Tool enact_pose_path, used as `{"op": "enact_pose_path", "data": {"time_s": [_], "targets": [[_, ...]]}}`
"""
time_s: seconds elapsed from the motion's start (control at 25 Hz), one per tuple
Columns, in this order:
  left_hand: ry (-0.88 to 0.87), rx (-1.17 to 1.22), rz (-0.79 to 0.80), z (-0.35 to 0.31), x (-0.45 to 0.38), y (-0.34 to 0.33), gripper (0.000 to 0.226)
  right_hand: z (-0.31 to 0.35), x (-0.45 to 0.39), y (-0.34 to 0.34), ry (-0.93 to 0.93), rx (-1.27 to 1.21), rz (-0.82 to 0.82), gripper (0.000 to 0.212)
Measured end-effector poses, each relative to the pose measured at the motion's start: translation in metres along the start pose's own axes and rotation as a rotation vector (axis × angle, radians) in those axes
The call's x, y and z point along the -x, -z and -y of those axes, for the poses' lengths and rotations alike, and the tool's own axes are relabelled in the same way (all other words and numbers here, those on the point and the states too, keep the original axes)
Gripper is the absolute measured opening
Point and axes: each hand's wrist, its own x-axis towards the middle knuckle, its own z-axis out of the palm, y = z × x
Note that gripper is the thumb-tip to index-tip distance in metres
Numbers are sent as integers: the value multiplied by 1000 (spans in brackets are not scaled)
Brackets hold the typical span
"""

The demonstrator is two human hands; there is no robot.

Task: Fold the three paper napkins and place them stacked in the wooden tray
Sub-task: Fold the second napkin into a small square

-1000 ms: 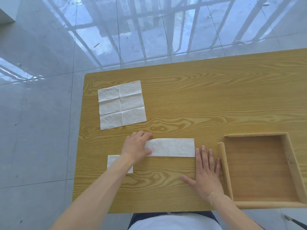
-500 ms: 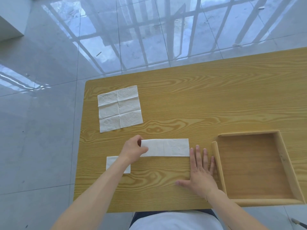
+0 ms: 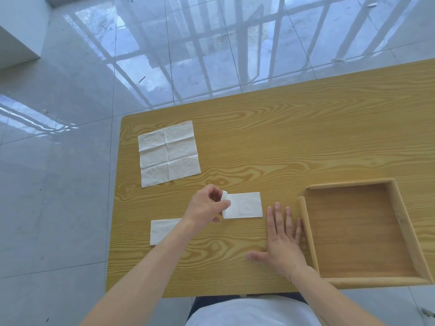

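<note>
the left hand (image 3: pixel 207 206) pinches the left end of the middle napkin (image 3: pixel 243 205) between thumb and curled fingers and has it lifted off the table (image 3: pixel 282 142), bent upward and over toward the right. a second ago that hand lay flat on the same end, and half a second ago the fingers were only starting to close on it; the strip also looks shorter now than it did then, since its left part is raised. the rest of the strip lies flat on the wood, its right end just beside the fingertips of the right hand (image 3: pixel 281 241).

the right hand rests palm down with straight, spread fingers, holding nothing, its little finger touching or nearly touching the left rail of the wooden tray (image 3: pixel 308 234). it sits in the same place relative to the tray as before.

the tray holds no napkins. the folded napkin (image 3: pixel 164 231) lies near the table's front left, partly hidden by the left forearm, as earlier. the unfolded napkin (image 3: pixel 168 153), creased into six panels, lies flat at the far left, unmoved.
</note>
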Motion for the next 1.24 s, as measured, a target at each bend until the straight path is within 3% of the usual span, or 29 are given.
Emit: {"op": "enact_pose_path", "data": {"time_s": [0.44, 0.88, 1.0, 1.12, 1.24], "targets": [[96, -56, -49, 2, -18, -64, 17, -2, -2, -4, 0, -8, -21, 140], [109, -192, -34, 1, -21, -78, 50, -1, -3, -4, 4, -24, -53, 141], [51, -222, -122, 9, -17, -67, 46, 0, -2, -4, 5, -41, -66, 141], [-80, -348, -249, 25, -19, -45, 20, 6, 1, 2, -30, -93, -195, 120], [-171, -575, -227, 39, -25, -23, 32, 14, -15, 23, -3, -104, -406, 89]]}}
